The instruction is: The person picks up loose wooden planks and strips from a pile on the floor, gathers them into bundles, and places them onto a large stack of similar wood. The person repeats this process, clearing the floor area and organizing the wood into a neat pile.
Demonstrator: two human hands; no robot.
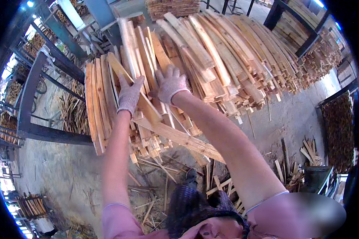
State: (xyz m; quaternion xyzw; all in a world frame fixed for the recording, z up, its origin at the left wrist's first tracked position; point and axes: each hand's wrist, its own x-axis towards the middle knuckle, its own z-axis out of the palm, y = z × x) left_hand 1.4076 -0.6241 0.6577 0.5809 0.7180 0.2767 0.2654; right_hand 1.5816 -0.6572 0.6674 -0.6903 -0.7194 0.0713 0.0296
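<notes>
Both my hands wear pale knitted gloves and are over the left part of a long stack of sawn wooden boards. My left hand (130, 95) grips a short, slanting wooden board (148, 110), which passes between its thumb and fingers. Just to the right, my right hand (172, 85) lies with fingers spread on the boards, next to an orange-toned board (160, 51). Its palm side is hidden. Below the hands, a longer loose board (183, 139) sticks out of the stack toward me, slanting down to the right under my right forearm.
The board stack (243, 51) stretches away to the right. A dark metal frame (56, 133) stands at its left end, another frame (307, 46) at the far right. Offcuts (155, 169) litter the concrete floor near my feet. A green metal box (317, 177) stands at the lower right.
</notes>
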